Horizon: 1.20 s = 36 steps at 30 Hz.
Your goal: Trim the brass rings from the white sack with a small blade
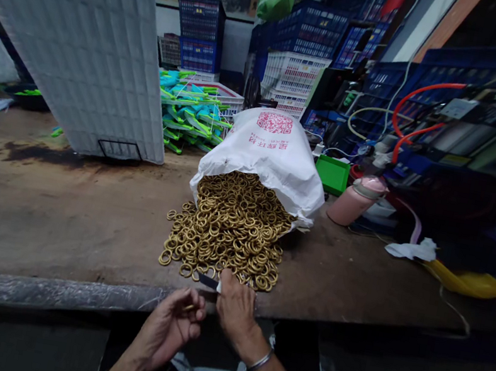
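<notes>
Many brass-coloured rings (225,232) spill from the mouth of a white woven sack (273,151) onto the table. At the near edge of that pile, my right hand (237,305) is closed around a knife (208,281) with a dark blade and a pale handle. The blade points left, close to the nearest rings. My left hand (173,322) hovers just in front of the table edge, palm up with curled fingers. Between its fingers a small part of a brass-coloured ring (188,308) shows. The rest of that ring is hidden.
A large white ribbed panel (104,45) stands at the left. Behind it lie green and blue plastic pieces (193,115). Right of the sack are a green tray (332,175), a pink bottle (355,199) and a machine with red hoses (415,106). Blue crates (198,55) stack behind.
</notes>
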Tool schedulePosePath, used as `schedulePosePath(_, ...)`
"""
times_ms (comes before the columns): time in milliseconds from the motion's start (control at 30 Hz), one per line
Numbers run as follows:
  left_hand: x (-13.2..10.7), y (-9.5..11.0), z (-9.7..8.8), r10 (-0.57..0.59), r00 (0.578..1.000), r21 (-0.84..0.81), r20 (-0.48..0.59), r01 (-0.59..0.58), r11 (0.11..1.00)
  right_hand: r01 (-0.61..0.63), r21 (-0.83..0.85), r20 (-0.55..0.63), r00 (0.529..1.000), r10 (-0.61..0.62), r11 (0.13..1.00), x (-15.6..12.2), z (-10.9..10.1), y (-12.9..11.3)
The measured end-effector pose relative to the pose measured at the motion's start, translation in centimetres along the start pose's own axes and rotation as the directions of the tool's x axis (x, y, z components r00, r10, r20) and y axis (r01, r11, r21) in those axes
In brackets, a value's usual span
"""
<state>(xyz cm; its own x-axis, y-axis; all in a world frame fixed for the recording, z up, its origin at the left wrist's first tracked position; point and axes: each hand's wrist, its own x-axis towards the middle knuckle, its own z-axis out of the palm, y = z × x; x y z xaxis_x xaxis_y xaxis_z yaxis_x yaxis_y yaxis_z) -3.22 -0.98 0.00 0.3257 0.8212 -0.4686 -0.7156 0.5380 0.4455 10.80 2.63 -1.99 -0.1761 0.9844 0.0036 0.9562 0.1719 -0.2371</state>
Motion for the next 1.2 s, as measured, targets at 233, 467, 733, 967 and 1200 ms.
schedulePosePath(233,0.9,0.2,0.9,0.215,0.975,0.296,-0.055,-0.190,0.936,0.040,0.560,0.008,0.999,-0.054,0.828,0.2,-1.3,1.5)
schedulePosePath(467,1.7,0.3,1.6,0.255,0.967,0.601,0.018,-0.215,0.770,-0.140,0.935,0.210,0.959,-0.191,0.325,-0.5,-2.4,1.9)
schedulePosePath(733,1.2,0.1,2.1,0.326,0.945,0.708,0.008,-0.235,0.666,-0.200,0.925,0.240,0.967,-0.089,0.324,-0.7,-2.0,1.2)
schedulePosePath(967,0.9,0.0,2.3,0.227,0.974,0.727,0.010,-0.163,0.667,-0.157,0.873,0.189,0.982,-0.022,0.462,-0.3,-2.2,0.8)
schedulePosePath(1200,1.1,-0.7,0.9,0.129,0.985,0.600,0.110,-0.169,0.782,-0.132,0.897,0.177,0.982,-0.068,0.423,-0.4,-1.7,0.8)
